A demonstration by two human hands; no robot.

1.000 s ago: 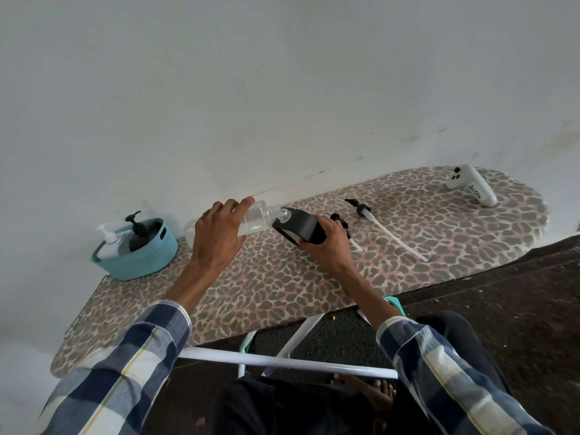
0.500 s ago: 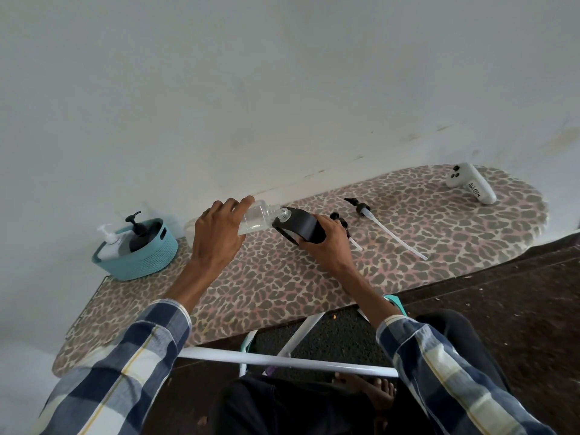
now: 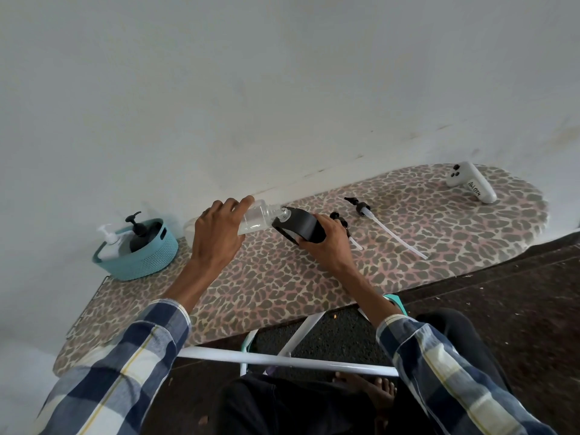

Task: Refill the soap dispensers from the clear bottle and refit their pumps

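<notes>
My left hand [image 3: 216, 237] grips the clear bottle [image 3: 259, 216], tipped on its side with its neck against the mouth of a black dispenser [image 3: 299, 227]. My right hand [image 3: 324, 244] holds that black dispenser tilted toward the bottle, on the leopard-print board [image 3: 282, 284]. A black pump with a long clear tube [image 3: 381, 226] lies loose to the right. A second black pump [image 3: 340, 219] is partly hidden behind my right hand.
A teal basket [image 3: 141, 257] at the board's left end holds a white pump dispenser [image 3: 110, 244] and a dark one [image 3: 139, 235]. A white controller [image 3: 472, 186] lies at the far right end. The wall runs close behind. White board legs [image 3: 282, 361] cross below.
</notes>
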